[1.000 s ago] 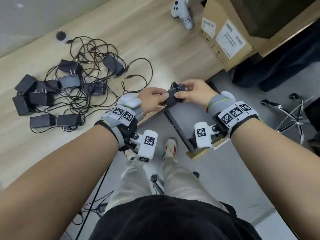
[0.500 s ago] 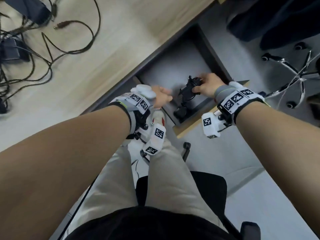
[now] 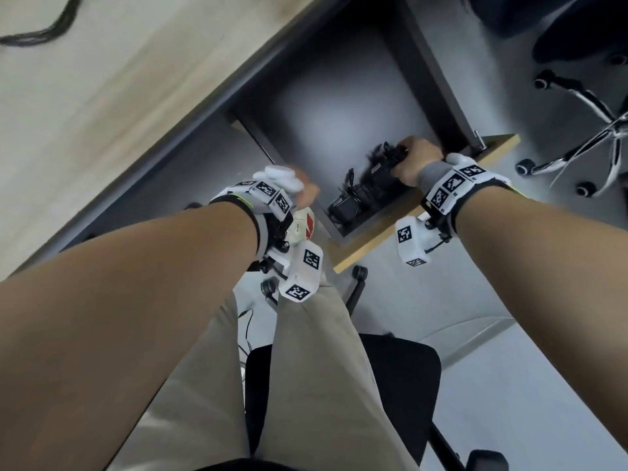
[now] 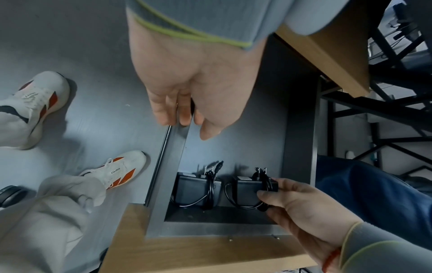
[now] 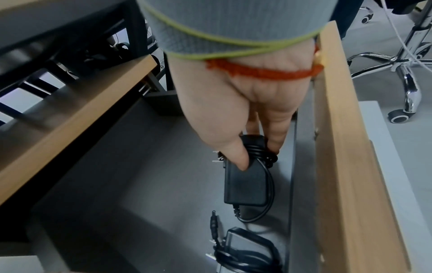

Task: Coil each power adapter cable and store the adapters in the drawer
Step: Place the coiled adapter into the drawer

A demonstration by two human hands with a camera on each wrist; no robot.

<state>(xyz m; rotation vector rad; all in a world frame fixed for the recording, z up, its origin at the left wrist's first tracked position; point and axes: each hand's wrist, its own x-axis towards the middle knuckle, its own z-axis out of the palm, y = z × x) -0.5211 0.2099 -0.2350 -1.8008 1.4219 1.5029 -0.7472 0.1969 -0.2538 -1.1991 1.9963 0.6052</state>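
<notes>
The grey drawer [image 3: 339, 113] stands pulled out under the wooden desk. My right hand [image 3: 404, 158] reaches into its front right corner. It pinches a black power adapter [image 5: 245, 182], with its cable coiled round it, between thumb and fingers, low over the drawer floor [image 5: 140, 166]. A second coiled adapter [image 4: 194, 190] lies beside it against the drawer front [image 4: 210, 245]. My left hand [image 4: 184, 125] hangs with relaxed fingers at the drawer's left wall [image 4: 170, 166] and holds nothing.
The desk top [image 3: 119, 96] fills the upper left, with one loose black cable [image 3: 40, 35] on it. A chrome office chair base [image 3: 594, 130] stands to the right of the drawer. My legs and shoes [image 4: 112, 170] are left of the drawer.
The view has tipped down from the desk to the drawer. My right hand carried the coiled adapter down into the drawer's front right corner. My left hand let go of it and dropped to the drawer's left wall.
</notes>
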